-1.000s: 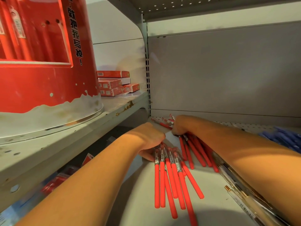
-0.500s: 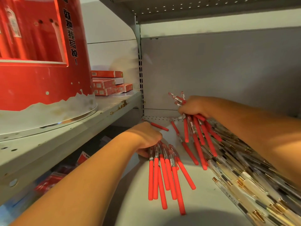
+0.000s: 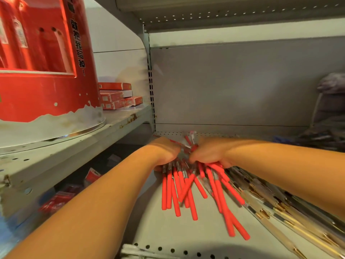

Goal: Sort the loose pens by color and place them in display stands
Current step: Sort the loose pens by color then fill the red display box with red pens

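Beside left hand [image 3: 164, 152] now, right hand [image 3: 209, 154] with pens [image 3: 217, 187]

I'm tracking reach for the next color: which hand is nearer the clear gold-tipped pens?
Right. The right hand sits just beside the clear gold-tipped pens; the left hand is farther, across the red pens.

1. Moderate, warm lighting, even across the back panel [image 3: 233, 85].
2. Dark rounded shadow on the shelf [image 3: 168, 232] at the bottom edge; deep shade beneath the upper shelf [image 3: 74, 146].
3. Motion blur over left hand [image 3: 165, 153], right hand [image 3: 210, 153], red pens [image 3: 174, 191] and gold pens [image 3: 270, 210].
4. Wide-angle bowing of the upright [image 3: 150, 81] and frame borders.
5. Soft focus on the stand [image 3: 37, 96]; thin glint along its base rim.
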A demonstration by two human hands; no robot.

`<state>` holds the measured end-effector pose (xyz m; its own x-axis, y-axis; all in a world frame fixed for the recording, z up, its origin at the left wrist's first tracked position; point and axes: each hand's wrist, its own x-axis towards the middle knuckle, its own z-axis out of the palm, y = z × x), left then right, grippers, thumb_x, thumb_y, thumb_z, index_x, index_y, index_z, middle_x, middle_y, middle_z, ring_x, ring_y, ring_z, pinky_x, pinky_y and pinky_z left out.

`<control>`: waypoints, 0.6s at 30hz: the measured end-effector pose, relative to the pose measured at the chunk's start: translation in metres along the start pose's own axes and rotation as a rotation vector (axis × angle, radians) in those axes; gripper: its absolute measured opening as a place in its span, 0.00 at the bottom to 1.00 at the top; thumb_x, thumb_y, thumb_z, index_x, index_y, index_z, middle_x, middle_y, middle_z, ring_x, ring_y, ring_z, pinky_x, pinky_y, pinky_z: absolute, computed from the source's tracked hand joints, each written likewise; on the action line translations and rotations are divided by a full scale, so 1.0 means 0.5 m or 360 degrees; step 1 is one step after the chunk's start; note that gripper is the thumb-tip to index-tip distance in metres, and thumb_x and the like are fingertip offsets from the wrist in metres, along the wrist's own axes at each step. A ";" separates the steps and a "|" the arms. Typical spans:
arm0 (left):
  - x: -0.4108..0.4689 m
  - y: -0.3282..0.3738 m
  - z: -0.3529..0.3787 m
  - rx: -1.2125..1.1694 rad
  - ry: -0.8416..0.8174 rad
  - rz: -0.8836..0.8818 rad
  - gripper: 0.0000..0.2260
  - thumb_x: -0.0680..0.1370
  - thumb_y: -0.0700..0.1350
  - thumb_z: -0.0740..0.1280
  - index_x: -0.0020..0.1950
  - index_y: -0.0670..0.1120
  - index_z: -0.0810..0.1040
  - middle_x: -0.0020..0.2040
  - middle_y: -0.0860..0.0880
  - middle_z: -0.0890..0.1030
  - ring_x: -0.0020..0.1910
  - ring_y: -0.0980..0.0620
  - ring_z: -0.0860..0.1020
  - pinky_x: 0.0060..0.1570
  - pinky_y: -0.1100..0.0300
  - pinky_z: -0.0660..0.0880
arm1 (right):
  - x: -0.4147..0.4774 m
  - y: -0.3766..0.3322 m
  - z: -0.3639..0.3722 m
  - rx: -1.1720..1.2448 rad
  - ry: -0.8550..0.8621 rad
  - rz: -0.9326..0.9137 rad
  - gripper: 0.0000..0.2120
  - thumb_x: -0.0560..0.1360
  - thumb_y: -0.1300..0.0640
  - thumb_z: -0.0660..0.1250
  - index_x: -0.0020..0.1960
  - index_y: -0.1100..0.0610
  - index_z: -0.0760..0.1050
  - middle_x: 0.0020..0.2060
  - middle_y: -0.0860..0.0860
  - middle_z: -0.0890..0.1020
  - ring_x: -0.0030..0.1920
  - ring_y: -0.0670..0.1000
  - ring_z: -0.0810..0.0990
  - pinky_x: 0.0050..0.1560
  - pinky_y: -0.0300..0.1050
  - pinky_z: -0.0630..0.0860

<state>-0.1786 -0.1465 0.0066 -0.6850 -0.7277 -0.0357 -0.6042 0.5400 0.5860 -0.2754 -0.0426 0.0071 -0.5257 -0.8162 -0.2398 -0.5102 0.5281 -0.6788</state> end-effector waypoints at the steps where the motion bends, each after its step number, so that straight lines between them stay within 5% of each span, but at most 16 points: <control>1: -0.001 0.002 0.003 0.0039 0.0006 0.0044 0.13 0.81 0.48 0.59 0.55 0.43 0.79 0.52 0.42 0.80 0.46 0.45 0.77 0.48 0.54 0.78 | -0.009 0.002 0.005 -0.0064 -0.0002 -0.0031 0.04 0.76 0.63 0.64 0.42 0.63 0.74 0.27 0.57 0.78 0.25 0.54 0.75 0.31 0.43 0.75; 4: -0.008 0.008 0.010 0.0207 -0.0032 0.0105 0.13 0.80 0.49 0.60 0.56 0.43 0.80 0.53 0.43 0.81 0.49 0.45 0.79 0.44 0.56 0.73 | -0.038 0.002 0.013 -0.0114 -0.0043 -0.0050 0.04 0.77 0.58 0.65 0.44 0.58 0.75 0.40 0.58 0.81 0.37 0.56 0.77 0.45 0.50 0.76; 8: -0.020 0.018 0.014 0.0280 -0.0065 0.0177 0.14 0.81 0.55 0.60 0.57 0.46 0.78 0.53 0.45 0.81 0.49 0.47 0.78 0.45 0.59 0.73 | -0.085 0.002 -0.005 -0.0271 -0.0063 -0.0090 0.06 0.78 0.51 0.66 0.45 0.52 0.72 0.48 0.51 0.81 0.48 0.51 0.80 0.45 0.43 0.74; 11: -0.034 0.027 0.019 0.0292 -0.0065 0.0361 0.10 0.82 0.56 0.61 0.53 0.50 0.75 0.45 0.52 0.76 0.39 0.54 0.73 0.34 0.69 0.68 | -0.113 0.010 -0.022 -0.0417 0.0005 -0.0181 0.11 0.76 0.48 0.68 0.53 0.54 0.77 0.48 0.51 0.83 0.42 0.46 0.79 0.44 0.42 0.74; 12: -0.039 0.030 0.022 0.0319 -0.0081 0.0383 0.14 0.82 0.56 0.60 0.60 0.48 0.76 0.46 0.50 0.76 0.39 0.54 0.73 0.33 0.70 0.67 | -0.121 0.014 -0.027 -0.0540 0.0085 -0.0220 0.16 0.75 0.46 0.69 0.57 0.54 0.77 0.49 0.51 0.82 0.40 0.45 0.77 0.42 0.41 0.73; 15: -0.049 0.032 0.024 0.0406 -0.0147 0.0312 0.24 0.82 0.59 0.59 0.70 0.44 0.71 0.61 0.42 0.77 0.54 0.47 0.77 0.45 0.63 0.67 | -0.145 0.037 -0.039 -0.0683 0.0075 -0.0392 0.25 0.74 0.41 0.68 0.69 0.47 0.69 0.62 0.45 0.77 0.50 0.42 0.76 0.50 0.36 0.73; 18: -0.049 0.023 0.029 0.0418 -0.0197 0.0234 0.29 0.80 0.65 0.57 0.73 0.46 0.69 0.72 0.44 0.71 0.68 0.45 0.71 0.56 0.59 0.65 | -0.175 0.077 -0.052 -0.0636 -0.0220 -0.0628 0.31 0.72 0.35 0.68 0.71 0.38 0.61 0.66 0.34 0.70 0.59 0.35 0.74 0.63 0.35 0.71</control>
<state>-0.1744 -0.1163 0.0026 -0.8073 -0.5855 -0.0740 -0.5685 0.7377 0.3642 -0.2667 0.0553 0.0201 -0.1633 -0.9782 -0.1280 -0.8812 0.2030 -0.4270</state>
